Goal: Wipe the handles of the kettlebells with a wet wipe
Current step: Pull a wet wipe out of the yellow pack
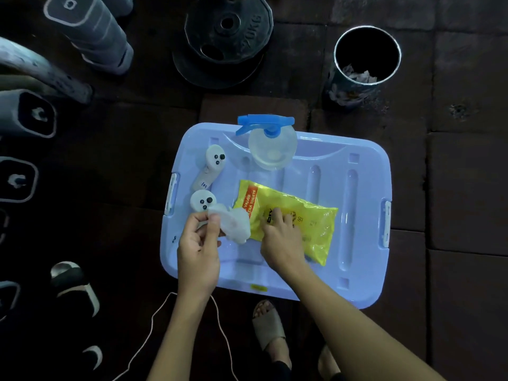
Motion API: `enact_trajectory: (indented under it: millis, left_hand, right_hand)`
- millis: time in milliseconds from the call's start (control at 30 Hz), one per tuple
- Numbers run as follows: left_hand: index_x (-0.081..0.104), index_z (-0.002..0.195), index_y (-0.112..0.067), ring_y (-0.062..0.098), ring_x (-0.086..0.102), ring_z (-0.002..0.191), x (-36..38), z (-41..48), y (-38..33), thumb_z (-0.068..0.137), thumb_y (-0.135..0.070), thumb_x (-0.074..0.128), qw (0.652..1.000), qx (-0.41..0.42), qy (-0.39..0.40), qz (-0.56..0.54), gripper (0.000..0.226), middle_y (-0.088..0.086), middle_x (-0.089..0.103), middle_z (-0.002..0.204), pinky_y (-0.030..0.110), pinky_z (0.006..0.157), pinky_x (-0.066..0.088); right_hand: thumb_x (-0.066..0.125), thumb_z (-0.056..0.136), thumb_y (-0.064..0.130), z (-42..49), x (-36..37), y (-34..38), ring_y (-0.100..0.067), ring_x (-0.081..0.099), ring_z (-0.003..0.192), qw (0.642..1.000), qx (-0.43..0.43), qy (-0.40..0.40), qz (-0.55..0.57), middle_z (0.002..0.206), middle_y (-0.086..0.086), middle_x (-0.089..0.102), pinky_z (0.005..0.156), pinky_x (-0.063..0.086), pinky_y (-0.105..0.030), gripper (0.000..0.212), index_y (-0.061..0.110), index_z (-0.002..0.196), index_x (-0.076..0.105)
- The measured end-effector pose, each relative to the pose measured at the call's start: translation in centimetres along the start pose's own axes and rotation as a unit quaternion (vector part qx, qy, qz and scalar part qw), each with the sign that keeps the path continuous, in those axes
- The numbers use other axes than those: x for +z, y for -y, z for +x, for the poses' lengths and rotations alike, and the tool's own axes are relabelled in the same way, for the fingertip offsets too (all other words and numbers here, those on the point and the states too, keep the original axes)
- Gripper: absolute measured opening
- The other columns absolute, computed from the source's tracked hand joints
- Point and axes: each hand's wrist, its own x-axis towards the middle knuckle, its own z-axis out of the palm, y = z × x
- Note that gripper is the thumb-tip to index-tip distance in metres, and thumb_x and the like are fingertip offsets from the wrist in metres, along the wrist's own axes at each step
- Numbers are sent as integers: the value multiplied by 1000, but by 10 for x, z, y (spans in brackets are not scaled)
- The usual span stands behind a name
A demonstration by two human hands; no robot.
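I see left hand pinching crumpled white wet wipe | right hand bent-fingered on glossy yellow pack, grip unclear | wipe over ribbed lid, near left rim

Gym or weight room. Stacked black weight plates, top one marked 20KG, well beyond the left hand. Row of grey kettlebells far out to its left. Dark square floor-mat tiles all around, plainest past the right hand.
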Motion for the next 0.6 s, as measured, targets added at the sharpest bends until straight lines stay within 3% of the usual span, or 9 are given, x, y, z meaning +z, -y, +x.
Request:
enact_trajectory:
  millis: [67, 133, 233, 367, 500, 600]
  left_hand:
    - [61, 98, -25, 10, 74, 86, -1, 1, -1, 105, -31, 54, 1000, -8, 12, 8, 11, -10, 78, 88, 32, 80, 54]
    - [62, 97, -25, 11, 75, 85, -2, 1, -1, 105, -31, 55, 1000, -18, 19, 6, 11, -10, 78, 87, 29, 78, 53]
    - [63, 97, -26, 16, 75, 86, -1, 2, 4, 103, -34, 56, 999, -28, 33, 7, 12, -4, 78, 85, 33, 80, 53]
    - [63, 98, -24, 17, 75, 87, 2, 5, 15, 104, -35, 56, 997, -43, 54, 20, 13, -2, 78, 85, 41, 83, 56]
    - [61, 103, -22, 17, 76, 86, 12, 7, 7, 105, -36, 54, 993, -51, 103, 35, 16, -4, 79, 86, 47, 86, 56]
    - [60, 104, -15, 23, 75, 88, 21, 3, -11, 106, -33, 55, 991, -56, 122, 17, 19, 2, 79, 88, 45, 82, 57]
  right_hand:
    - [64, 67, 7, -4, -2, 5, -34, 50, 89, 998, -18, -20, -50, 109, -11, 56, 64, 37, -41, 33, 11, 100, 69]
    - [59, 73, 9, -6, -2, 3, -36, 47, 102, 995, -46, -8, -85, 119, -11, 54, 84, 43, -51, 43, 5, 116, 67]
    - [51, 82, 11, -6, -3, -2, -38, 42, 118, 988, -87, 23, -129, 131, -15, 48, 102, 38, -53, 49, -1, 129, 59]
    - [45, 88, 12, 1, 3, -18, -38, 38, 127, 969, -167, 54, -174, 145, -17, 39, 104, 36, -49, 50, -3, 135, 54]
    - [52, 87, 23, 12, -8, -20, -31, 39, 118, 967, -169, 92, -169, 136, -7, 42, 93, 33, -44, 49, 13, 134, 57]
    - [57, 92, 34, 17, -38, -19, -29, 48, 122, 982, -83, 170, 2, 129, -1, 59, 88, 35, -40, 40, 24, 130, 63]
